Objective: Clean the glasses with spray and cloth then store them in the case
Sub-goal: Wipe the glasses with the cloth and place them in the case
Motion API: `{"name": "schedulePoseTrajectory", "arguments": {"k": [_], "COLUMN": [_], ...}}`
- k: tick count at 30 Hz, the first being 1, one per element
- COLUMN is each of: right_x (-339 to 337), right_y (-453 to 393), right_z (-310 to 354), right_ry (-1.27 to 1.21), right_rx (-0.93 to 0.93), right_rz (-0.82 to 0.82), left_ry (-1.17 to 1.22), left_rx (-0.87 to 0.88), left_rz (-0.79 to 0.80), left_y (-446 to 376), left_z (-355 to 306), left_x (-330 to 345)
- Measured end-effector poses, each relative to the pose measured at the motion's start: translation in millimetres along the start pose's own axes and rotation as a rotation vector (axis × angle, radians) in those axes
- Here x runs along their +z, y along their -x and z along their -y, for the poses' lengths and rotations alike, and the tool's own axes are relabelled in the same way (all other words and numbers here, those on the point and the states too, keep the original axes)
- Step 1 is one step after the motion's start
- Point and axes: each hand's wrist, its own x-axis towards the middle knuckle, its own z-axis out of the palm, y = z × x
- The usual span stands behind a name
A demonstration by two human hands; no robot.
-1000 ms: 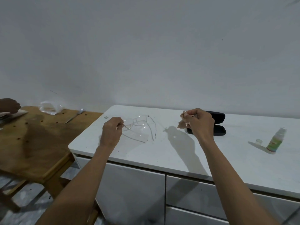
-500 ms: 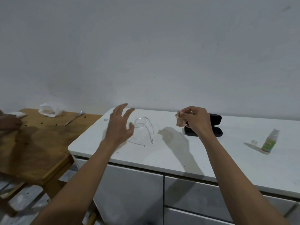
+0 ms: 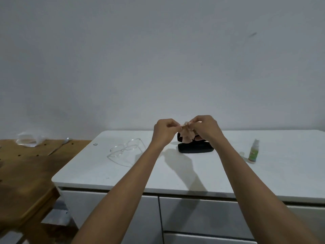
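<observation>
Glasses [image 3: 125,150] sit on the white worktop [image 3: 175,173], left of both hands; left hand [image 3: 164,131] and right hand [image 3: 205,128] pinch a tan cloth [image 3: 187,136] above the black case [image 3: 195,148]

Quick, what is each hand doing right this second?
Left hand: closed, pinching one edge of the cloth.
Right hand: closed, pinching the cloth's other edge, above the case.

White cabinet top [image 3: 175,176]; wooden table [image 3: 26,166] at left, crumpled plastic bag [image 3: 29,140] on it.
</observation>
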Motion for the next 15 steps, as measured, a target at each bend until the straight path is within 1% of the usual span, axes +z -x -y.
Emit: {"name": "schedulePoseTrajectory", "arguments": {"k": [3, 5, 8, 9, 11, 15], "right_x": [-15, -24, -37, -41, -48, -55], "right_y": [-1, -3, -8, -8, -8, -12], "right_z": [-1, -1, -2, -2, -1, 1], "right_ry": [0.174, 0.328, 0.602, 0.653, 0.618, 0.376], "right_rx": [-0.003, -0.027, -0.109, -0.133, -0.158, -0.121], "right_rz": [0.091, 0.128, 0.115, 0.099, 0.083, 0.002], "left_ry": [-0.007, -0.059, -0.205, -0.243, -0.267, -0.205], "left_rx": [-0.010, 0.036, 0.147, 0.174, 0.196, 0.222], "left_rz": [-0.020, -0.025, 0.003, 0.012, 0.028, 0.073], "left_y": [-2, -5, -9, -11, -15, -24], "left_z": [-12, -18, -26, -28, -33, -39], "left_x": [6, 11, 17, 17, 19, 16]}}
